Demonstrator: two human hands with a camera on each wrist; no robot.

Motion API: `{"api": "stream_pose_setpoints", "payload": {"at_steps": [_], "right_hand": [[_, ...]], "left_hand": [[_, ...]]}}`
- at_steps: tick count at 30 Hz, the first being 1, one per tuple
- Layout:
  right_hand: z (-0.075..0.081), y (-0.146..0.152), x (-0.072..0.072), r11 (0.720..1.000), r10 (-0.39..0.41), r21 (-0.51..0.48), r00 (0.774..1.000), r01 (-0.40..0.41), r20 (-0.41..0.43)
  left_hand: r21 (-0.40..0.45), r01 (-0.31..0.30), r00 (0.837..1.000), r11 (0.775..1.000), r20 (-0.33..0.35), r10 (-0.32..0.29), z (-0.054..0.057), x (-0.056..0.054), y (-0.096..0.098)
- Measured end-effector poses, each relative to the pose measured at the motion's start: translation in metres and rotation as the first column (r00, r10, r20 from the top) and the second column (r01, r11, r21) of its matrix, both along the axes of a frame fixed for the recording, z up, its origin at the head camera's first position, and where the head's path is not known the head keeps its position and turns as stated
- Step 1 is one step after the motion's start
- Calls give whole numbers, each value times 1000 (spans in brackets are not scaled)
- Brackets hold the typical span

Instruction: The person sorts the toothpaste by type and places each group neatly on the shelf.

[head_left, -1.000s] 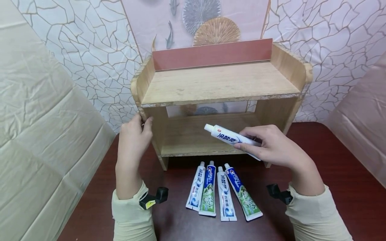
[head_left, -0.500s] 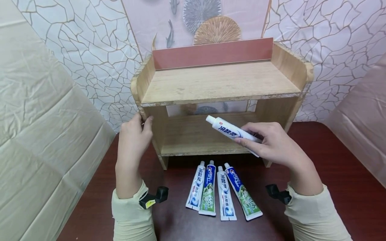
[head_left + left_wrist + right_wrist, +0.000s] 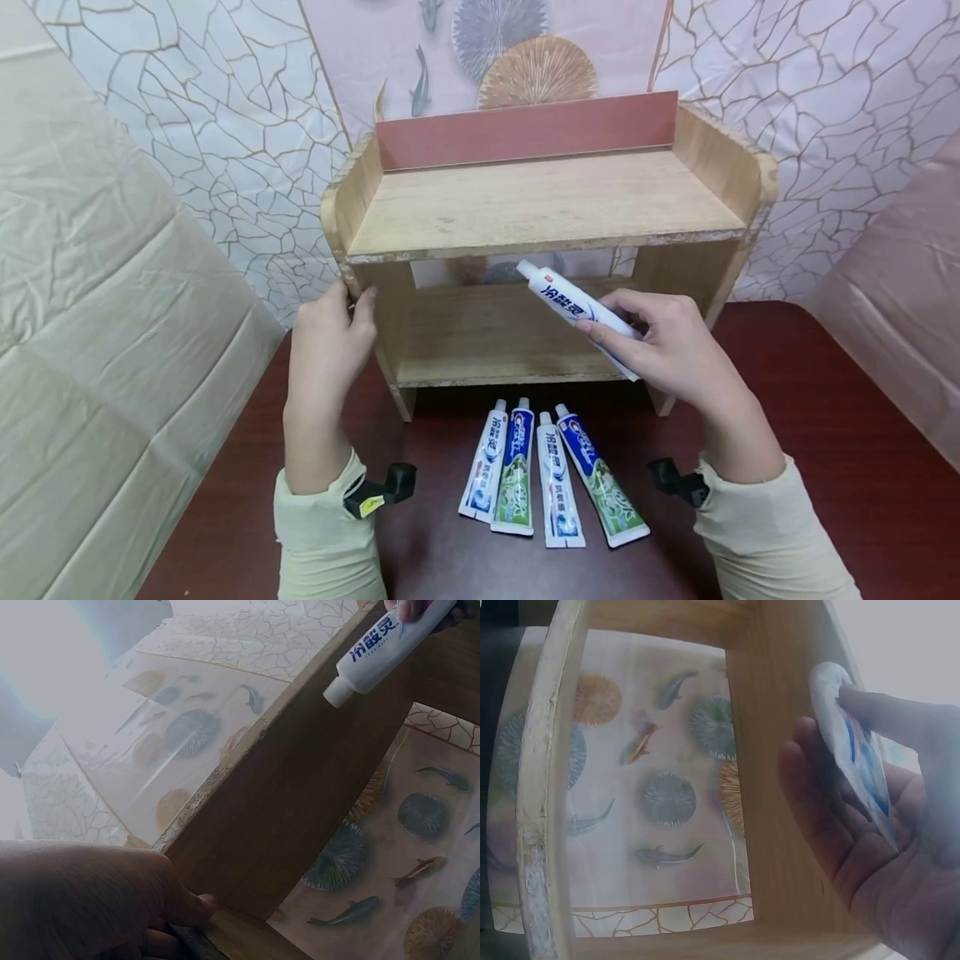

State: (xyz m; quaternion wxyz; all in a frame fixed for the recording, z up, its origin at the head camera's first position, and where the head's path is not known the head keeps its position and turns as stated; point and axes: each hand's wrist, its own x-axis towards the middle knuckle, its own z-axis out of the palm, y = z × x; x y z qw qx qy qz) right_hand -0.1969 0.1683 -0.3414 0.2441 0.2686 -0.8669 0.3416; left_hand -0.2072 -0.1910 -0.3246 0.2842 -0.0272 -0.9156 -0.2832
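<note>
My right hand (image 3: 678,346) pinches a white toothpaste tube (image 3: 562,298) with dark blue lettering between thumb and fingers. The tube tilts, its cap up and to the left, in front of the wooden shelf (image 3: 547,204), apart from it. In the right wrist view the tube's flat end (image 3: 859,757) lies within the hand. My left hand (image 3: 328,342) grips the front edge of the shelf's left side panel; in the left wrist view its thumb (image 3: 199,907) lies on the wood and other fingers are partly hidden. On the table are two white toothpaste tubes (image 3: 558,487) and two blue-and-green ones (image 3: 603,479).
The shelf has an upper board and a lower board (image 3: 510,367), with a red strip (image 3: 525,129) along the top back. It stands on a dark red table (image 3: 847,467). Patterned cloth (image 3: 210,142) hangs behind, and pale cloth (image 3: 90,333) borders the left side.
My right hand has raised the toothpaste tube slightly and tipped its cap higher, up to the level of the opening below the upper board. The left hand keeps its grip on the side panel.
</note>
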Motion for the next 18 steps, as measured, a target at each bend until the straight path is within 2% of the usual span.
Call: {"api": "stream_pose_setpoints", "payload": {"at_steps": [12, 18], "right_hand": [[0, -5, 1, 997, -64, -50, 997, 67, 51], [-1, -8, -2, 981, -181, -55, 979, 187, 99]], "left_hand": [[4, 1, 1000, 1000, -16, -1, -1, -1, 0], [7, -2, 1000, 1000, -6, 2, 0, 0, -1]]}}
